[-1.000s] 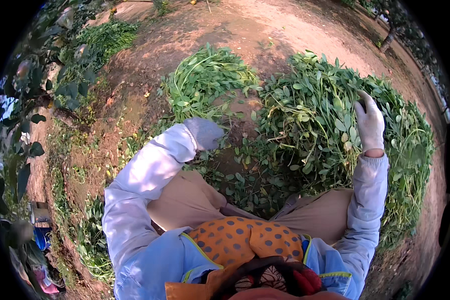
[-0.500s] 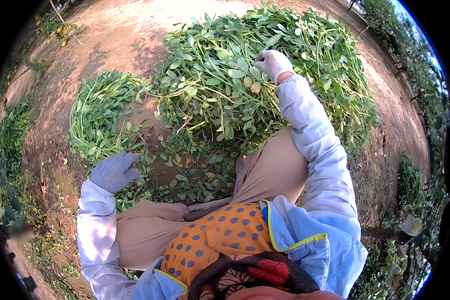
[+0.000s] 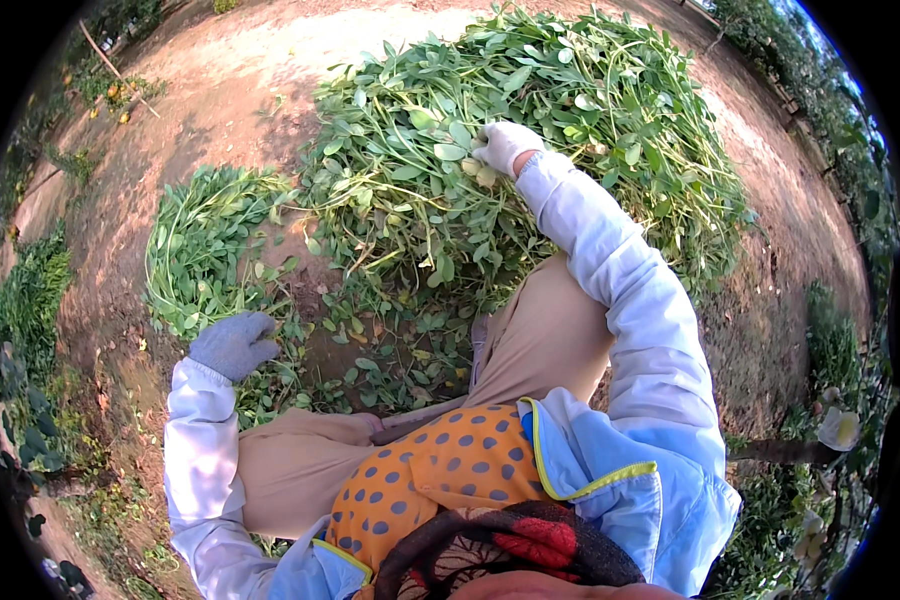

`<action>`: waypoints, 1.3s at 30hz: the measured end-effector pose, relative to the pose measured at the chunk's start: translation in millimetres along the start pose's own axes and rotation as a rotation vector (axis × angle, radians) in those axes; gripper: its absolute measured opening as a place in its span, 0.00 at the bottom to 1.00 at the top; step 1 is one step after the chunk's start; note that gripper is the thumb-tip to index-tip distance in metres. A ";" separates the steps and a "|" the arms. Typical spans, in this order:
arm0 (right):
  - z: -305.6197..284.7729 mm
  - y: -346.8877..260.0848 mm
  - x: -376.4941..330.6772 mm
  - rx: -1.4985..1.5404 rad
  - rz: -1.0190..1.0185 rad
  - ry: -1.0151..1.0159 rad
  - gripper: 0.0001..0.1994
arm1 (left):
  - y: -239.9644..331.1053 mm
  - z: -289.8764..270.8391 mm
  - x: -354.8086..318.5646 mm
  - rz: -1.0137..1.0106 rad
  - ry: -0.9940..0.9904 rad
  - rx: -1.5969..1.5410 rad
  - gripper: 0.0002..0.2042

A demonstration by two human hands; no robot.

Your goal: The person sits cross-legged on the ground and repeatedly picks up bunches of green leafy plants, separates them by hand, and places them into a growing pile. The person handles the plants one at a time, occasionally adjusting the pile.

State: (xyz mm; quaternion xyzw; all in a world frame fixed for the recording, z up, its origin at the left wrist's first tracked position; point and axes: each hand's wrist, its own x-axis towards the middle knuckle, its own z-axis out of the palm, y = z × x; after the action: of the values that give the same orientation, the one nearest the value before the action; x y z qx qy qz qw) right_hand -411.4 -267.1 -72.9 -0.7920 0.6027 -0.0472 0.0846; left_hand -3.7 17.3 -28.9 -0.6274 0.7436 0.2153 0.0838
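A large heap of leafy green plants [image 3: 410, 200] lies in front of me, stems and leaves tangled together. My right hand [image 3: 508, 146], in a white glove, rests at the middle of its top. The fingers are curled in among the leaves, and whatever they grip is hidden. To the left is a smaller bundle of the same greens [image 3: 195, 245]. My left hand [image 3: 232, 346], in a grey glove, is at the near end of that bundle. Its thumb and fingers are apart, with nothing seen between them.
Loose leafy sprigs [image 3: 410, 345] are scattered on the soil between the heap and my bent legs [image 3: 545, 335]. Bare brown ground [image 3: 210, 110] stretches beyond. Bushes [image 3: 30, 290] grow at the left, and more plants with pale flowers [image 3: 838, 430] stand at the right.
My right hand has shifted left and a little nearer across the top of the heap, its fingers now in against the leaves. My left hand has barely moved. The view has turned slightly.
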 end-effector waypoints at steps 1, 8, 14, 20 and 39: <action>-1.3 3.3 1.1 0.042 -0.013 -0.004 0.17 | -0.2 0.3 2.0 0.005 0.001 0.013 0.16; -16.3 18.1 1.4 0.192 -0.076 0.177 0.13 | 0.0 1.4 9.7 0.043 0.003 0.015 0.16; -34.5 20.6 -12.6 0.272 -0.004 0.285 0.12 | -6.1 5.0 8.9 0.031 -0.005 0.031 0.16; -41.4 37.1 -10.6 0.770 -0.092 0.564 0.15 | -5.2 5.3 11.7 0.029 -0.012 0.026 0.16; -49.3 14.5 -49.3 -0.033 -0.196 0.001 0.16 | 2.5 1.2 14.2 -0.031 -0.015 0.059 0.17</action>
State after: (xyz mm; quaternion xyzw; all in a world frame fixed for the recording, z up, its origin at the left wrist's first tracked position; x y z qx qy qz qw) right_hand -447.1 -227.2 -25.9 -0.8486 0.5229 -0.0457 0.0665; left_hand -9.2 5.4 -35.0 -0.6346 0.7391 0.1965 0.1113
